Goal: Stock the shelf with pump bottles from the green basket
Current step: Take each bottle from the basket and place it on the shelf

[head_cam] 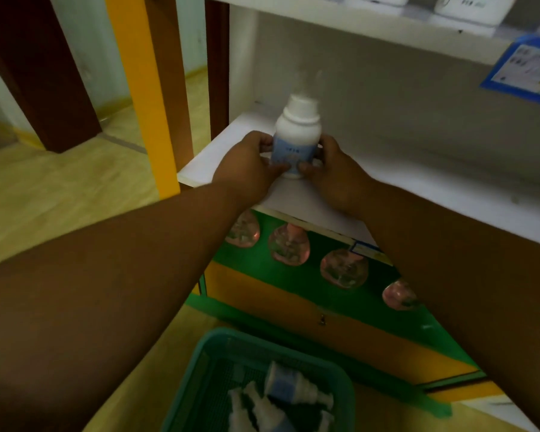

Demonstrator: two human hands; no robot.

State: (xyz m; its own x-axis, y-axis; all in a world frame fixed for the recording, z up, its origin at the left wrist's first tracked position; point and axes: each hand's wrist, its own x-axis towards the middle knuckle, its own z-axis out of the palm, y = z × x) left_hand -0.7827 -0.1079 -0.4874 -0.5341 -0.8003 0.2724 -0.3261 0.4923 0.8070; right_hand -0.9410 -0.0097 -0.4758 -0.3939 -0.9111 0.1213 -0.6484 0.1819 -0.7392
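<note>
Spare pump bottles are seen lying in the green basket on the yellow floor. Farther up, a white pump bottle is gripped upright by the left hand and right hand near the white shelf's front-left corner.

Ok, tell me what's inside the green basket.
The green basket holds several white pump bottles lying on their sides. The frame edge cuts off its near part, so no full count.

Arms outstretched; left hand, right hand grip pump bottle sides.
</note>
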